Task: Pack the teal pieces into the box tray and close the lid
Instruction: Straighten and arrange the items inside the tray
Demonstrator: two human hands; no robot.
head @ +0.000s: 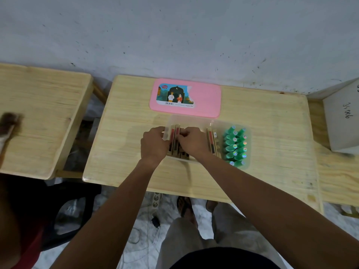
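Teal pieces (pixel 236 146), small capped bottle-like shapes with shiny round stickers on top, stand packed in two close rows at the right end of the clear box tray (pixel 192 119). The tray sits near the middle of the tabletop (pixel 272 133). The pieces look light, hard and smooth. They would likely tip like skittles if knocked, so each is best pinched by its narrower upper part and set straight down.

The rest of the tray holds upright slim cartons (pixel 211 139) in red and brown. The left hand (pixel 154 144) curls round the tray's left wall, seemingly steadying it. The right hand (pixel 191 141) has its fingers bent onto the cartons in the middle, pinching one. The tray's thin plastic probably flexes, so it wants a hold at both ends.

The pink lid (pixel 185 98) lies flat just behind the tray, toward the far edge of the tabletop, label up and not yet fitted.

The surface is pale, grainy wood. A second small table (pixel 38 113) stands to the left and a white box (pixel 342 117) to the right. Behind them rises a scuffed grey wall (pixel 174 35), and a power strip (pixel 156 199) lies on the floor.
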